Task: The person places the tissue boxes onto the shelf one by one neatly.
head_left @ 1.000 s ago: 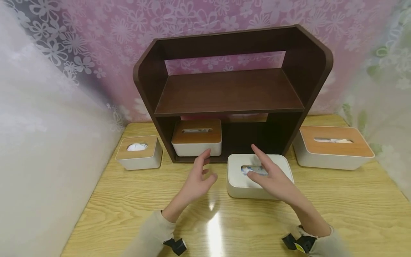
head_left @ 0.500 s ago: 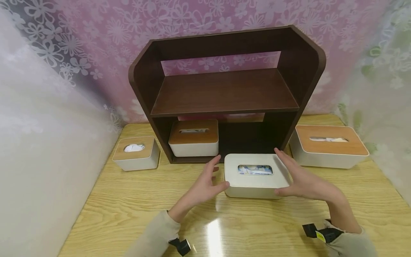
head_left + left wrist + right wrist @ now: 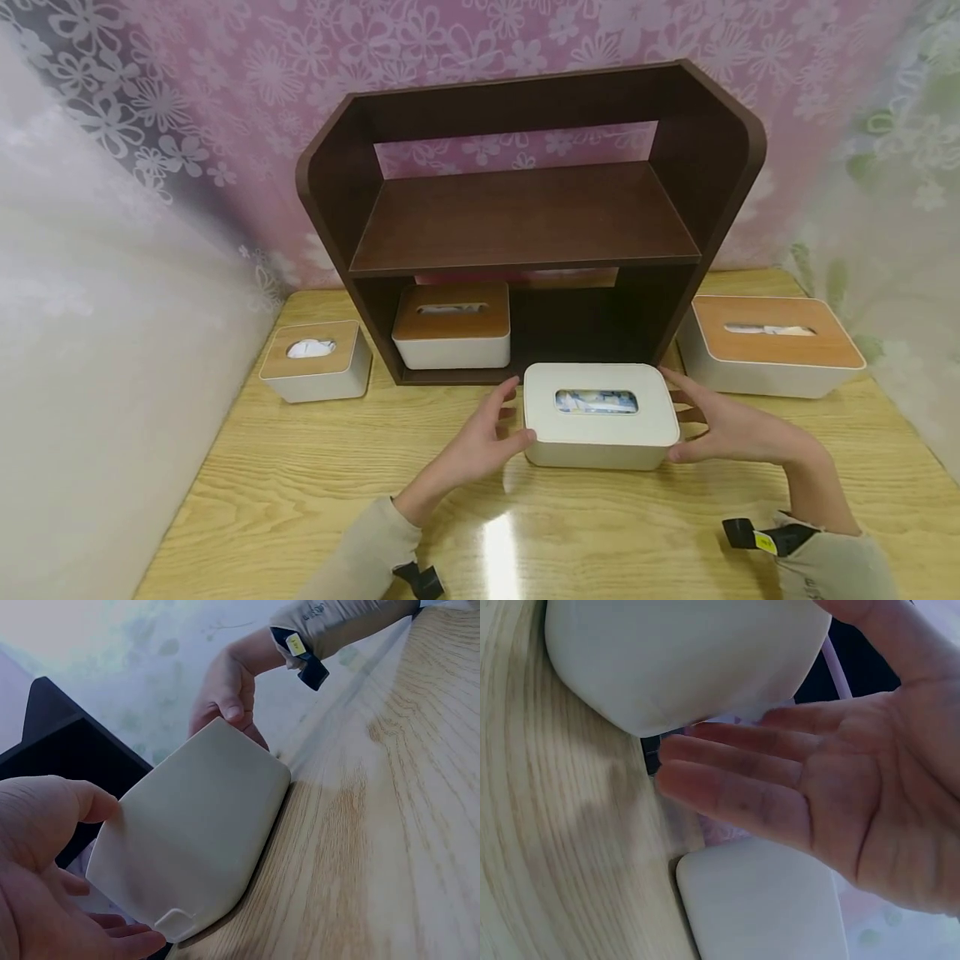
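Observation:
A white tissue box [image 3: 600, 430] with an oval slot showing a blue-and-white packet sits on the table in front of the dark brown shelf [image 3: 525, 221]. At its left end, my left hand [image 3: 468, 450] has its thumb at the front top corner and its fingers stretched along the side. My right hand [image 3: 738, 427] lies at the opposite end, fingers extended and slightly spread beside the wall. In the left wrist view the left thumb touches the upper edge of the tissue box [image 3: 195, 817]. The right wrist view shows straight fingers [image 3: 742, 802] beside its end wall.
A wood-lidded tissue box [image 3: 453, 352] stands in the shelf's lower left bay. Outside the shelf are a small wood-lidded box [image 3: 322, 385] at left and a larger one [image 3: 780, 379] at right. Patterned walls enclose the back and sides of the wooden table [image 3: 300, 475].
My right hand has moved right from above the white tissue box to its right end. The left hand has come rightward to the left end. The box stays on the table.

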{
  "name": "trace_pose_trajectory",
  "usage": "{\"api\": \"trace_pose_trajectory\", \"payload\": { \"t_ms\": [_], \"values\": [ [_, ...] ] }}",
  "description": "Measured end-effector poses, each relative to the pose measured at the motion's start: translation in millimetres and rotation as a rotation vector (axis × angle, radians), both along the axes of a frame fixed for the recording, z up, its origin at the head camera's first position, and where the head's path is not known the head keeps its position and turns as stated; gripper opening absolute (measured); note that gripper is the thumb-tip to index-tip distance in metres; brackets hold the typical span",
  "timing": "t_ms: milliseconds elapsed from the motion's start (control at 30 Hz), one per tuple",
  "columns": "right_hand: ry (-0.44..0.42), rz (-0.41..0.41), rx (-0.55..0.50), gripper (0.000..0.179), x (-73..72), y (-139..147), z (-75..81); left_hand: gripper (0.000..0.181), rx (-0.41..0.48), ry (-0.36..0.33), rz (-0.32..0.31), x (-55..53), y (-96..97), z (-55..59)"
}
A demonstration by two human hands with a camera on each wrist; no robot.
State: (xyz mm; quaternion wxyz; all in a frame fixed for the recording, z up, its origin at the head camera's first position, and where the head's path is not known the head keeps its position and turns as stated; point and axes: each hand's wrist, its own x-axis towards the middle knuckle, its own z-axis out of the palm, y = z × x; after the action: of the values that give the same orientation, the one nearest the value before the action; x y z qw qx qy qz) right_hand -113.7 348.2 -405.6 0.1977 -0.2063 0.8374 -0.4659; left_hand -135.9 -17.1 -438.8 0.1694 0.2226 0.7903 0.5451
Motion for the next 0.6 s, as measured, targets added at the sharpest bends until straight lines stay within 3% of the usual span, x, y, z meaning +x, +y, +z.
{"api": "trace_pose_trajectory", "payload": {
  "t_ms": [267,600],
  "values": [
    [-0.038,0.023,-0.039,0.101,-3.5,2.8,-6.8,0.073,-0.037,-0.013,-0.042,-0.8,-0.6,-0.9],
    [-0.098,0.019,-0.074,0.096,-6.9,5.1,-9.4,0.072,-0.026,-0.014,-0.037,0.7,-0.1,-0.4]
  ]
}}
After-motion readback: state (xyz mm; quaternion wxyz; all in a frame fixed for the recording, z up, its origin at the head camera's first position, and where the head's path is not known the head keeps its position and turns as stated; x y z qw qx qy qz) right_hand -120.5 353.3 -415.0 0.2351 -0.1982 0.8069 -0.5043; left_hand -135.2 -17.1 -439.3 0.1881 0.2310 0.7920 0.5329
